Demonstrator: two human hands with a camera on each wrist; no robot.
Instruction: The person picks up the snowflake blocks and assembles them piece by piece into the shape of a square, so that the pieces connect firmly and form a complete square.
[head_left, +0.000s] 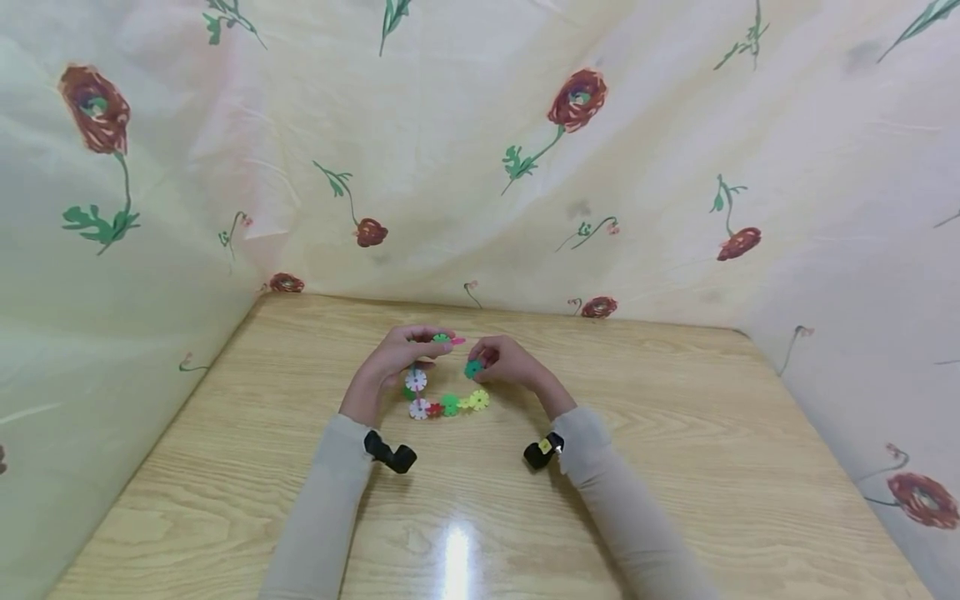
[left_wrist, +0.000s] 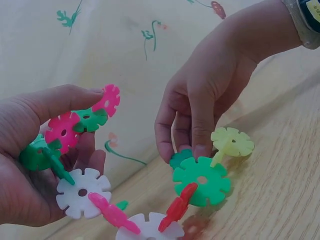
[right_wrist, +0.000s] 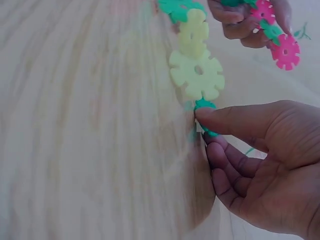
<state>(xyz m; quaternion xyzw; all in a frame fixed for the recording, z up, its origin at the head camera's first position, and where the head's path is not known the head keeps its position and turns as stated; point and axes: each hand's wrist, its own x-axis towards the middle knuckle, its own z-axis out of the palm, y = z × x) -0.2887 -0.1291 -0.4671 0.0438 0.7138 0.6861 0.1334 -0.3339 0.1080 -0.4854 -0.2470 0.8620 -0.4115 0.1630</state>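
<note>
A chain of slotted plastic flower discs curves between my hands. My left hand (head_left: 405,352) grips one end, thumb along the top, around green and pink discs (left_wrist: 62,131); a pink disc (left_wrist: 110,100) sticks out past the thumb tip. From there the chain runs through a white disc (left_wrist: 84,193), a red disc (left_wrist: 178,206) and a green disc (left_wrist: 202,181) to a yellow disc (right_wrist: 197,75) at its other end. My right hand (head_left: 510,364) pinches a blue-green disc (head_left: 473,369) between thumb and fingers; in the right wrist view it lines up with the yellow disc's rim.
The wooden table (head_left: 675,433) spreads around both hands. A flowered cloth (head_left: 450,167) hangs along the table's back and sides. Each wrist carries a black camera strap (head_left: 390,452), and a light reflection shines on the near tabletop.
</note>
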